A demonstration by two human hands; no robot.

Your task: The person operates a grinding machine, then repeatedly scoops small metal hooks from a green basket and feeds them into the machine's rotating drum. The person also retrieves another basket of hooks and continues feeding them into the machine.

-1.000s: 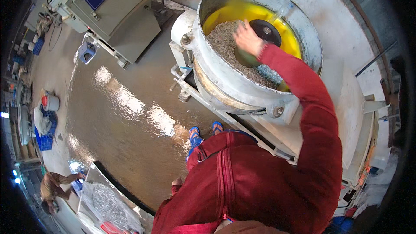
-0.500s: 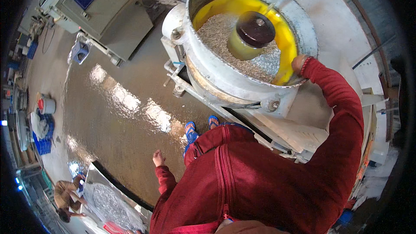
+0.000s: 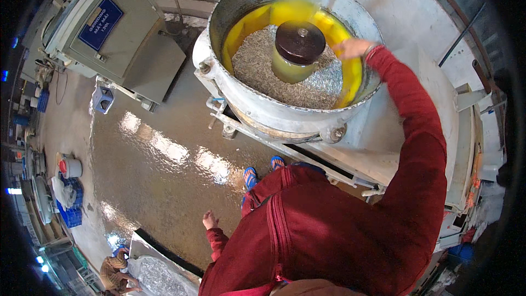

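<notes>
A large round metal tub (image 3: 257, 102) stands before me, its inner wall ringed with yellow lining (image 3: 350, 79). Many small silvery-grey pieces (image 3: 255, 66) fill its bottom around a centre post with a dark brown cap (image 3: 299, 43). Over the right part of the yellow lining, inside the rim, my right hand (image 3: 355, 48) reaches with fingers stretched out and slightly blurred; I see nothing held, and cannot tell whether it touches the lining. Low beside my body, above the wet floor, my left hand (image 3: 210, 220) hangs free with its fingers loosely apart.
A grey cabinet (image 3: 123, 38) with a blue sign stands at the left. Wet brown floor (image 3: 159, 186) shines beside the tub's frame. A person (image 3: 113, 272) bends over a tray of shiny pieces (image 3: 159, 275) at lower left. Farther left are a blue crate (image 3: 71, 216) and a bucket (image 3: 71, 168).
My right hand has moved from the tub's right rim to over the yellow lining, its fingers now extended. My left hand still hangs low. The whole view has shifted slightly.
</notes>
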